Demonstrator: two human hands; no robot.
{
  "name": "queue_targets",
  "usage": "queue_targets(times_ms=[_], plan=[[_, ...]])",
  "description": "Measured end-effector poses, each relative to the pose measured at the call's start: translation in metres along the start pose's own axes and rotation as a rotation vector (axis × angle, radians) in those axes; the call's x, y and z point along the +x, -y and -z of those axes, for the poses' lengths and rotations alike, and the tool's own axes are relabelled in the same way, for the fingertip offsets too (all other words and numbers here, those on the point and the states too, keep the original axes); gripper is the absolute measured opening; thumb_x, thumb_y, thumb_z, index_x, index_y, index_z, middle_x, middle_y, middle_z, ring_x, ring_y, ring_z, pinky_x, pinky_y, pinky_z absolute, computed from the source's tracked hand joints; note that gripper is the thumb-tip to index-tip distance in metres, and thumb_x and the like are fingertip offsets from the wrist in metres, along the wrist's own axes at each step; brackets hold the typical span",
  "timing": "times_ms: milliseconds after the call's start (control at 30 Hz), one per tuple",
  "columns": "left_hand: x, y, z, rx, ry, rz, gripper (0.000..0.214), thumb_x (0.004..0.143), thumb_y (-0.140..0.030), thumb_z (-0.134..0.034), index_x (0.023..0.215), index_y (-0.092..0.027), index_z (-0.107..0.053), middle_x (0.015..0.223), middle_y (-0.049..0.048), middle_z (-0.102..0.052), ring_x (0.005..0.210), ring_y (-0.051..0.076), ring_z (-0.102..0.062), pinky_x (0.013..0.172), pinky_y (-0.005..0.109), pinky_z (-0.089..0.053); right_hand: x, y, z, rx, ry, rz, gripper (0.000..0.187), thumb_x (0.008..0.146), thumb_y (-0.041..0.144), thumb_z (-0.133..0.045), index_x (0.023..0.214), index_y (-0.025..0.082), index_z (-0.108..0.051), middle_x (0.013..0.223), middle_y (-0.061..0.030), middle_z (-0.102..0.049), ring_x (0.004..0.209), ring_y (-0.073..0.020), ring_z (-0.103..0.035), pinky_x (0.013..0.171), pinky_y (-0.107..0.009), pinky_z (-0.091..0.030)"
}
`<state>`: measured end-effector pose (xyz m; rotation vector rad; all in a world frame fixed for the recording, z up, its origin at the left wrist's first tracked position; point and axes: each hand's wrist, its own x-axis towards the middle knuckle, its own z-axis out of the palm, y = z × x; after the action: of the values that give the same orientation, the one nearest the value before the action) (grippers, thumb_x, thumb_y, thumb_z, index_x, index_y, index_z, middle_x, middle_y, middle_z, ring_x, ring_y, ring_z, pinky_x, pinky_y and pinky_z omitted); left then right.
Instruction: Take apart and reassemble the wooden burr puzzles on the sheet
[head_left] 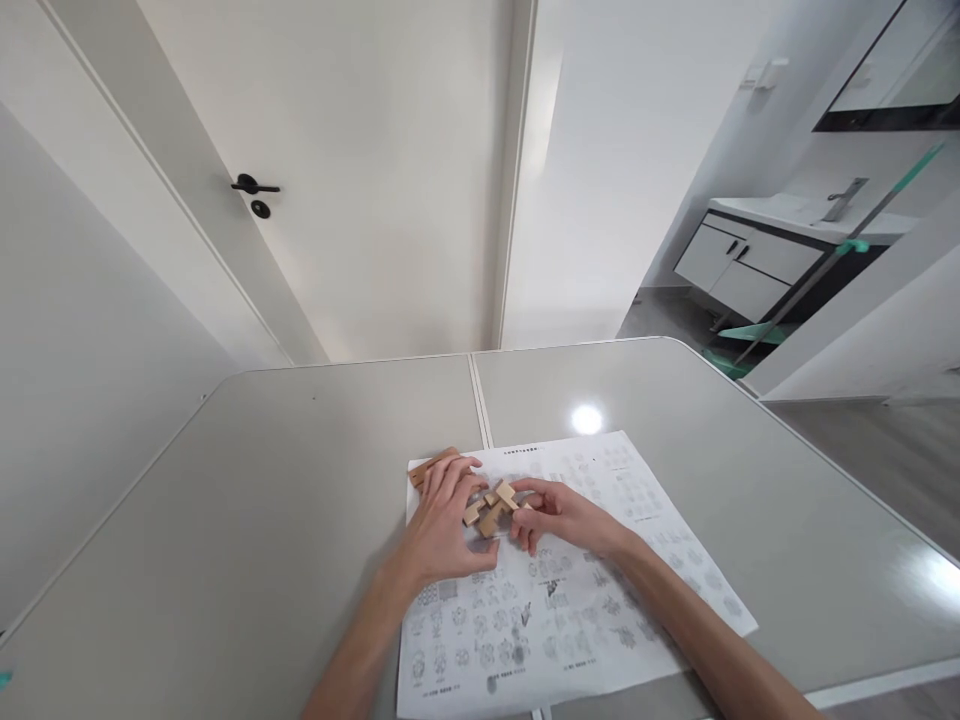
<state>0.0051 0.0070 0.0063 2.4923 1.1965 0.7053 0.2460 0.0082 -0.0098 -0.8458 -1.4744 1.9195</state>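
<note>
Several small light wooden puzzle pieces (pixel 491 521) lie close together on a large printed paper sheet (pixel 660 520). My right hand (pixel 559 515) pinches a notched wooden puzzle piece (pixel 507 493) between thumb and fingers, just over the others. To the left of the cluster, my left hand (pixel 444 525) curves around it with thumb and fingers apart; whether its fingertips touch a piece I cannot tell. Behind its knuckles lies a darker brown wooden object (pixel 429 468), partly covered by the fingers.
The sheet, printed with many small diagrams, rests on a grey table (pixel 247 540) with a seam down its middle. Beyond the table stand a closed door with a black handle (pixel 255 186) and, at right, a washbasin cabinet (pixel 750 255) and a green-and-grey pole (pixel 862 235).
</note>
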Motion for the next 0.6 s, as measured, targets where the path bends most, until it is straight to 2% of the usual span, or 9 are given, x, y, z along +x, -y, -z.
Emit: queue_targets(times_ms=[100, 167, 267, 400, 500, 600], plan=[[0.0004, -0.0005, -0.0009, 0.01, -0.014, 0.022, 0.046, 0.076, -0.037, -0.075, 0.116, -0.025, -0.055, 0.137, 0.011, -0.054, 0.138, 0.037, -0.041, 0.111, 0.053, -0.039, 0.0005, -0.0017, -0.0043, -0.036, 0.012, 0.014, 0.052, 0.095, 0.046, -0.069, 0.137, 0.02, -0.055, 0.091, -0.006, -0.074, 0.076, -0.0189, -0.071, 0.073, -0.037, -0.061], [0.0003, 0.0004, -0.001, 0.024, -0.012, 0.026, 0.041, 0.081, -0.036, -0.072, 0.117, -0.025, -0.055, 0.137, 0.0107, -0.055, 0.138, 0.036, -0.041, 0.111, 0.053, -0.039, 0.0004, -0.0024, -0.0054, -0.038, 0.009, 0.024, 0.056, 0.094, 0.047, -0.069, 0.14, 0.021, -0.05, 0.089, -0.0046, -0.074, 0.075, -0.019, -0.071, 0.071, -0.038, -0.061], [-0.0004, 0.0032, -0.0016, 0.042, -0.004, 0.022, 0.042, 0.082, -0.031, -0.071, 0.12, -0.026, -0.054, 0.138, 0.0105, -0.054, 0.14, 0.036, -0.04, 0.112, 0.054, -0.038, 0.0006, -0.0026, -0.0043, -0.021, -0.013, 0.029, 0.051, 0.093, 0.051, -0.069, 0.13, 0.022, -0.049, 0.088, -0.0039, -0.074, 0.068, -0.0179, -0.069, 0.066, -0.036, -0.059], [-0.0008, 0.0063, -0.0046, 0.048, -0.017, 0.033, 0.044, 0.084, -0.029, -0.069, 0.124, -0.025, -0.052, 0.139, 0.0107, -0.053, 0.14, 0.035, -0.039, 0.113, 0.054, -0.038, 0.0014, -0.0023, -0.0014, -0.093, -0.135, 0.059, 0.039, 0.092, 0.055, -0.068, 0.106, 0.022, -0.054, 0.082, -0.0027, -0.072, 0.061, -0.016, -0.064, 0.062, -0.034, -0.055], [-0.0009, 0.0067, -0.0079, 0.032, -0.04, 0.054, 0.043, 0.087, -0.028, -0.066, 0.127, -0.025, -0.05, 0.138, 0.0105, -0.054, 0.139, 0.034, -0.04, 0.113, 0.054, -0.039, 0.0014, -0.0031, -0.0008, -0.226, -0.244, 0.08, 0.037, 0.09, 0.054, -0.071, 0.103, 0.021, -0.061, 0.066, 0.0035, -0.061, 0.058, -0.0149, -0.058, 0.06, -0.031, -0.05], [-0.0011, 0.0063, -0.0089, -0.003, -0.041, 0.064, 0.051, 0.084, -0.026, -0.067, 0.131, -0.026, -0.049, 0.138, 0.01, -0.054, 0.138, 0.034, -0.041, 0.112, 0.053, -0.04, 0.0013, -0.0042, -0.0027, -0.368, -0.32, 0.129, 0.031, 0.088, 0.05, -0.074, 0.102, 0.023, -0.066, 0.068, 0.0032, -0.058, 0.059, -0.0139, -0.053, 0.057, -0.029, -0.046]])
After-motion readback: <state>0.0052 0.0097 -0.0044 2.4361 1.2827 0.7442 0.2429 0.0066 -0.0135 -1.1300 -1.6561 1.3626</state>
